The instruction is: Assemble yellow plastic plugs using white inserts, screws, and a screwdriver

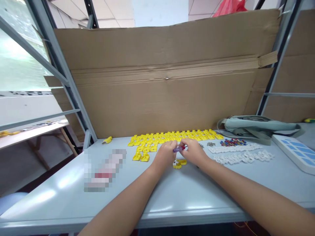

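My left hand [165, 154] is closed, its fingertips pinched at one end of a short purple stick-like piece [176, 149]. Facing it, my right hand [194, 152] is closed too, with a small red part [183, 147] showing at its fingertips against the purple piece. What exactly the two parts are is too small to tell. Just below the hands, a yellow plastic piece [177, 166] lies on the table with a small white part [175, 162] at it. Behind them stretch rows of similar yellow pieces [169, 135], partly hidden by my hands.
Right of my hands lie small metal bits [211, 144], red and blue small parts [233, 142] and rows of white pieces [243, 158]. A green bag [258, 126] and a blue-white compartment tray [297, 152] sit farther right. Cardboard [169, 105] walls the back. One yellow piece [107, 140] lies far left.
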### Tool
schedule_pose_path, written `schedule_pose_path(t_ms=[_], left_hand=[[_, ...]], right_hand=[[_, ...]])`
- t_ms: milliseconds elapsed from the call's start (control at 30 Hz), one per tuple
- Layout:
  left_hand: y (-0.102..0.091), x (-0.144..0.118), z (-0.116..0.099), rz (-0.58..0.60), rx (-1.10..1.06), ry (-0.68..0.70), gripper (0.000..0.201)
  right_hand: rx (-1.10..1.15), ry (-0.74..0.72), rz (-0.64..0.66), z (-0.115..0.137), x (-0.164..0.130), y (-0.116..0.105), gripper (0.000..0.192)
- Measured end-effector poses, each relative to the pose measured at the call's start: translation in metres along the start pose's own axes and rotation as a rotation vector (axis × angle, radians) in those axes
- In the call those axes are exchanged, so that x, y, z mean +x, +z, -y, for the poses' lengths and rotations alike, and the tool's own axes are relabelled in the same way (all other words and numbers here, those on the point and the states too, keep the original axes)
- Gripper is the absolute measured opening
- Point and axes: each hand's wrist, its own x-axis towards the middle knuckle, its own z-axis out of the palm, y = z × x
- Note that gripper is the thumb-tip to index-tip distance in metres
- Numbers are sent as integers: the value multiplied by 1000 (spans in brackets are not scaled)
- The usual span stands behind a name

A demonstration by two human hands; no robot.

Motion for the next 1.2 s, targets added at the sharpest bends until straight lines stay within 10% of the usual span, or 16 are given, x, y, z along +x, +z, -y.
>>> schedule_pose_path(t_ms=[567,867,1200], left_hand=[[-1,1,3,139,-722,-206,27],[-9,3,11,79,-643,-286,27],[-5,2,17,20,-589,-342,19]], right_hand=[[-206,-540,-89,-23,11,-33,19],[-239,-14,416,-68,21,-75,12],[-326,-3,586,-77,19,-71,25]])
